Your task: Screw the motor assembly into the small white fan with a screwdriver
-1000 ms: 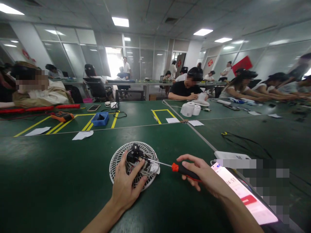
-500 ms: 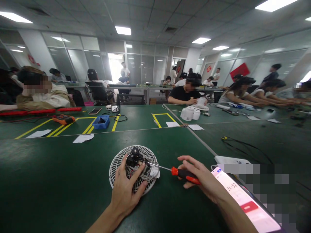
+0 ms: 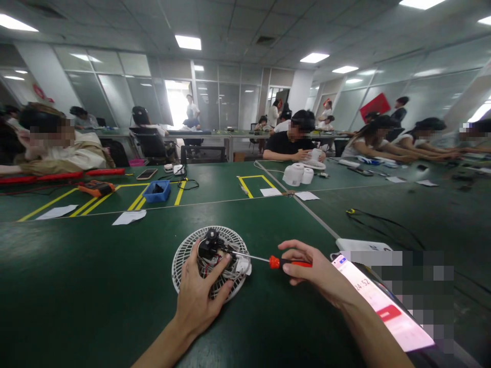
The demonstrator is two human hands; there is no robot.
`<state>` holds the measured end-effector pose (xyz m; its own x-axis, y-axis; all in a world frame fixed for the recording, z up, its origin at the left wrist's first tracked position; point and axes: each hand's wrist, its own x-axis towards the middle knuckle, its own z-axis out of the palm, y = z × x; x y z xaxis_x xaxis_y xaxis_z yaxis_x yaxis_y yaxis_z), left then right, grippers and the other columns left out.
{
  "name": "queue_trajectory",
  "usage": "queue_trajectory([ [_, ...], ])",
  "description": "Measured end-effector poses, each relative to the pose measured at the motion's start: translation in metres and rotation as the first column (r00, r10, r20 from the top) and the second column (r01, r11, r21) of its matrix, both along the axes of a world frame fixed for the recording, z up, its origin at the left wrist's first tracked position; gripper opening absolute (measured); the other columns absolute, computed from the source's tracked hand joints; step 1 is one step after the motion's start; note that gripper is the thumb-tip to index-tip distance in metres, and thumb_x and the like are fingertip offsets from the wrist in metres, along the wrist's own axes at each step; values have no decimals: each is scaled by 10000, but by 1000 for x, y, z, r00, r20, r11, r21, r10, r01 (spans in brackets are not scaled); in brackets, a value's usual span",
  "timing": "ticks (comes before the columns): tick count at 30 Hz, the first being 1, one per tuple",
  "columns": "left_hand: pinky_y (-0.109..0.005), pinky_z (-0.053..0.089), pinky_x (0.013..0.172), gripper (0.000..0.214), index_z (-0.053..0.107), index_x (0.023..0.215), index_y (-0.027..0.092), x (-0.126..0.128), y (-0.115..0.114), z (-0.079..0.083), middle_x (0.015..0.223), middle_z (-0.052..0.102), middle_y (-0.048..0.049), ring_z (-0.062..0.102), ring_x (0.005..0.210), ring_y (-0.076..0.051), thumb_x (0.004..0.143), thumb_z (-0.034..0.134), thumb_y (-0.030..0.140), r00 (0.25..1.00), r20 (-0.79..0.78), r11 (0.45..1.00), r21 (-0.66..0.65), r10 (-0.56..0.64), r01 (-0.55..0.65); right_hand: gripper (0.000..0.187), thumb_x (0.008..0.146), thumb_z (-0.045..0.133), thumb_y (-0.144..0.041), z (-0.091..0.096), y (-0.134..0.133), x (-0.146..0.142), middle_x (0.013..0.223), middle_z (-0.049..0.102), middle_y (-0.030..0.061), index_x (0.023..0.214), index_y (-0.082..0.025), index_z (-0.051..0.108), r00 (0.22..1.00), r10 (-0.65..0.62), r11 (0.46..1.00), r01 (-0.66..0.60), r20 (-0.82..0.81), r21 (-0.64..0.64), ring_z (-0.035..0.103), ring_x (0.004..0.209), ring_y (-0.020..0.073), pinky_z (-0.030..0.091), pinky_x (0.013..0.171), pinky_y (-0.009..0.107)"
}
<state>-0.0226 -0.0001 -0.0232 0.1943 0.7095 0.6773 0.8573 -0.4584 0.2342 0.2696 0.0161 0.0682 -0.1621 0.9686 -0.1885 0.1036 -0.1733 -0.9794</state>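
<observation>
White round grille [image 3: 235,240] lay flat on the green table [image 3: 268,327], bearing a black part [image 3: 209,244] towards its far side and a tangle of pale wires [image 3: 231,271] nearer its right side. Over the last second the screwdriver [image 3: 274,262] had rolled about its own length: the handle's red stripe, which had shown along the lower side, now faced up, while the tip kept to much the same spot over the grille, beside the black part. That suggested the tool was being turned in place, with the work fixed on one spot; whether any screw had moved could not be told. The left hand [image 3: 197,294] stayed where it had been, fingers spread well apart over the near left of the grille and reaching the black part and the wires; it seemed to steady them rather than grip. The right hand [image 3: 313,268], to the right of the grille and well apart from the left hand, had its fingers curled loosely about the screwdriver's handle, the uppermost one lifted off it. Further right of the grille lay a phone [image 3: 383,306], screen lit; beyond the grille to the left stood a blue bin [image 3: 159,197].
</observation>
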Motion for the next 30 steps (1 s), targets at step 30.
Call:
queue_trajectory([
  [30, -608, 396, 1126, 490, 608, 1342, 382, 0, 1, 3, 1691, -47, -36, 254, 1501, -430, 868, 695, 295, 1000, -8, 1000, 15, -14, 14, 476, 849, 656, -630, -7, -1, -5, 697, 691, 11, 984, -175, 679, 988, 150, 982, -143, 46, -126, 501, 446, 85, 316, 358, 170],
])
